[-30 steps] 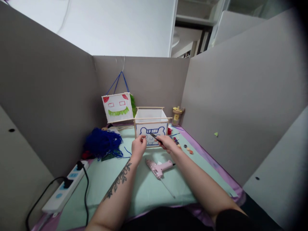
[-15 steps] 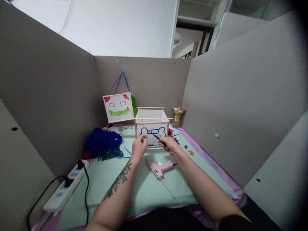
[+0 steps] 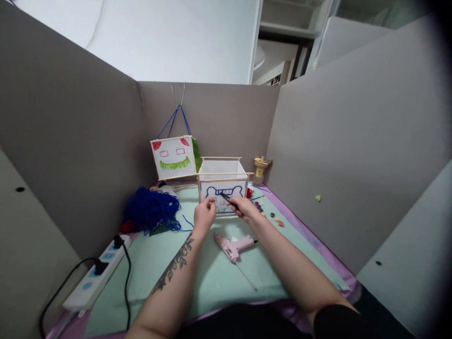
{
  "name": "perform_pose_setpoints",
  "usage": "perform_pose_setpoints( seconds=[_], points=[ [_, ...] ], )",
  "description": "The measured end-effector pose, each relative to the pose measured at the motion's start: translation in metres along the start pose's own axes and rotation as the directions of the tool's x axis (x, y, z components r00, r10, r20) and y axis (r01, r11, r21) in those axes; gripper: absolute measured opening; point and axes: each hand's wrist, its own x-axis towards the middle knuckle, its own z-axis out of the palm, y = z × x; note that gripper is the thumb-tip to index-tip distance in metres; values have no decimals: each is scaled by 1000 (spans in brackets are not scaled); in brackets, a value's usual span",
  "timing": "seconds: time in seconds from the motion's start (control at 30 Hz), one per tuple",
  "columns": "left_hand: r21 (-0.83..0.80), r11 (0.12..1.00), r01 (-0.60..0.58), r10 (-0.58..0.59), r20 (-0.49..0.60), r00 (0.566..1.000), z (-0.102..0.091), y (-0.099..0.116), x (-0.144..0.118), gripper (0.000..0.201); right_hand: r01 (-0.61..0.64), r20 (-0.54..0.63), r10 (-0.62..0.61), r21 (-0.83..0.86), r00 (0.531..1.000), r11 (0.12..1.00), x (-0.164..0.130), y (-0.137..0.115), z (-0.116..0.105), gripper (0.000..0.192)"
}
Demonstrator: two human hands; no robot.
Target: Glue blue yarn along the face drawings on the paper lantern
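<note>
Grey-walled bench (image 3: 212, 278), mid-frame: right hand (image 3: 245, 210) gripping a pen (image 3: 229, 201) at the paper box (image 3: 222, 187), left hand (image 3: 204, 215) pinching its front.

The pen (image 3: 229, 201) tip has risen slightly on the drawing (image 3: 222, 197).

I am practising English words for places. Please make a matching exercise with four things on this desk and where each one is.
Things:
1. glue gun
2. blue yarn
3. power strip
4. pen

Places:
A. in the right hand
B. lying on the mat between the forearms
C. heaped by the left wall
D. at the mat's near left edge

Pairs: 1-B, 2-C, 3-D, 4-A
</note>
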Motion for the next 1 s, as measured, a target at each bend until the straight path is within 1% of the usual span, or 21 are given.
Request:
perform_pose_setpoints(
  seconds=[0.1,0.2,0.3,0.4,0.5,0.6,0.67,0.7,0.73,0.8,0.87,0.9,0.97,1.0],
  points=[
    [-2,1000,2,-2,3,1000,-1,1,0,24,-42,-14,43,15,999,999,-2,-5,3,18],
    [-2,1000,1,-1,4,1000,-2,2,0,24,-54,-20,55,36,998,998,-5,-7,4,18],
    [-4,1000,-1,1,4,1000,-2,2,-1,24,-58,-14,59,53,998,997,-7,-5,2,18],
    [5,1000,-1,0,6,1000,-2,2,-1,25,-71,17,70,100,997,992,-7,2,-4,18],
    [17,1000,4,-5,14,1000,-1,2,-1,25,-119,75,106,201,991,972,-4,10,-13,17],
    [20,1000,6,-6,19,1000,0,2,-1,25,-182,177,131,315,975,931,-2,14,-22,16],
    [22,1000,10,-11,20,1000,-1,2,-1,24,-201,232,122,356,965,913,-3,15,-26,18],
    [22,1000,13,-13,20,1000,-1,2,-1,24,-199,240,117,354,964,914,-5,16,-27,18],
    [22,1000,16,-16,20,1000,-1,2,-1,24,-183,230,108,335,967,924,-7,17,-29,19],
    [20,1000,18,-19,22,1000,-2,2,-1,24,-104,177,61,243,982,964,-13,21,-31,20],
    [22,1000,13,-13,29,1000,-1,2,-2,24,19,124,-32,98,992,995,-20,25,-35,21],
    [26,1000,5,-6,33,999,-1,3,-2,23,91,101,-92,10,991,996,-23,28,-38,23],
    [43,999,-18,16,39,999,0,3,-3,23,214,39,-210,-216,977,953,-30,35,-45,25],
    [55,998,-27,25,42,999,0,3,-3,22,249,-11,-271,-362,962,898,-33,38,-49,25]
  ],
)
